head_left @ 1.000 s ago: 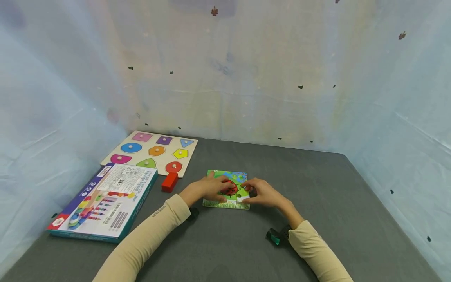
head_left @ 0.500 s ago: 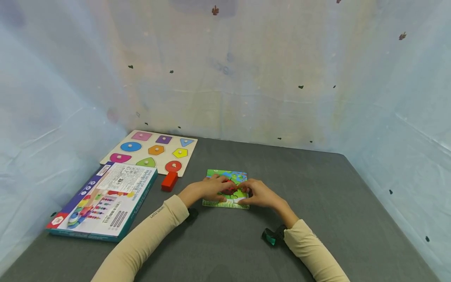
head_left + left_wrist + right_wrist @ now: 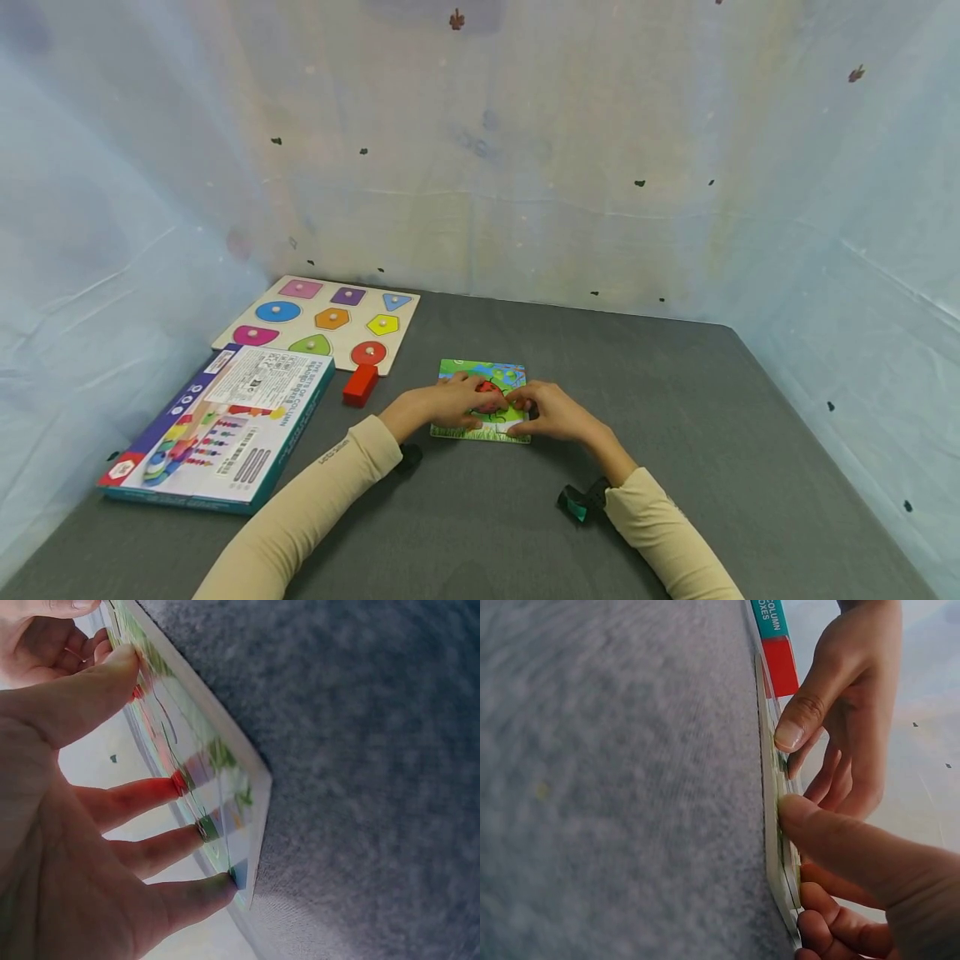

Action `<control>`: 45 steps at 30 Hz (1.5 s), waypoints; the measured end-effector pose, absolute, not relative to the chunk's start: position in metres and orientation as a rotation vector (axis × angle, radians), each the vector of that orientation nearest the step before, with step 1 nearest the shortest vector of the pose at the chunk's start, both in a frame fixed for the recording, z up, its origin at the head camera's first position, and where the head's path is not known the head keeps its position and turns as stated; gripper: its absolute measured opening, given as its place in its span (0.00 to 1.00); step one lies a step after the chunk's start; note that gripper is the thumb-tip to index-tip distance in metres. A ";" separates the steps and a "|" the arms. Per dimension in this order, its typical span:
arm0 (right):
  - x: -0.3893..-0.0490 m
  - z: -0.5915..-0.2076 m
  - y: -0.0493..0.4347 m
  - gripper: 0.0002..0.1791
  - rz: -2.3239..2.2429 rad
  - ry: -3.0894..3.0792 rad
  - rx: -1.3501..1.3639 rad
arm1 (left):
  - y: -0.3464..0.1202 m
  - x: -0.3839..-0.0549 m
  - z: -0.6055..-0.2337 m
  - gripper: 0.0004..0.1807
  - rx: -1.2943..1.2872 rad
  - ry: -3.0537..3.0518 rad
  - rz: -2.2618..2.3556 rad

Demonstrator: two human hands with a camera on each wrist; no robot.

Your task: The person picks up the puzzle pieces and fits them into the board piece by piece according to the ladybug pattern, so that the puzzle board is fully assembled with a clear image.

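Observation:
A small ladybug jigsaw puzzle (image 3: 480,434) lies flat on the dark cloth, green and blue with grass along its near edge. My left hand (image 3: 453,402) spans its left part, thumb and spread fingertips pressing on the picture, as the left wrist view shows of the puzzle (image 3: 221,769). At the right side of the board, the thumb and bent fingers of my right hand (image 3: 555,412) pinch a puzzle piece (image 3: 793,862) over the board. Most of that piece is hidden by the fingers. Both hands nearly meet over the ladybug.
A wooden knob puzzle (image 3: 352,333) with colourful shapes lies at the back left. In front of it are a red block (image 3: 361,386) and a flat toy box (image 3: 225,433). Pale sheeting (image 3: 480,167) walls the table's back and sides.
My right hand has moved slightly left, bringing the piece in closer to the ladybug, and then stayed there. The left hand has kept its place on the board.

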State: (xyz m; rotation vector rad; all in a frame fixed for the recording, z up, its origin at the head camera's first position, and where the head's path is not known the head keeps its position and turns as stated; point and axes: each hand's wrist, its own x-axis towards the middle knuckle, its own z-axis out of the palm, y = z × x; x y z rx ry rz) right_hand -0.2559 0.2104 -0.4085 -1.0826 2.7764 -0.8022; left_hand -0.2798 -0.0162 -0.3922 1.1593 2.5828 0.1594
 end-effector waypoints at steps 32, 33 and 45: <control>-0.258 -0.409 0.225 0.28 -0.793 2.850 -1.107 | -0.017 -0.275 -0.387 0.27 1.182 2.579 0.115; -0.259 -0.410 0.226 0.28 -0.796 2.843 -1.127 | -0.017 -0.275 -0.387 0.27 1.181 2.578 0.112; -0.261 -0.411 0.229 0.29 -0.746 2.681 -1.140 | -0.018 -0.275 -0.387 0.27 1.202 2.570 0.120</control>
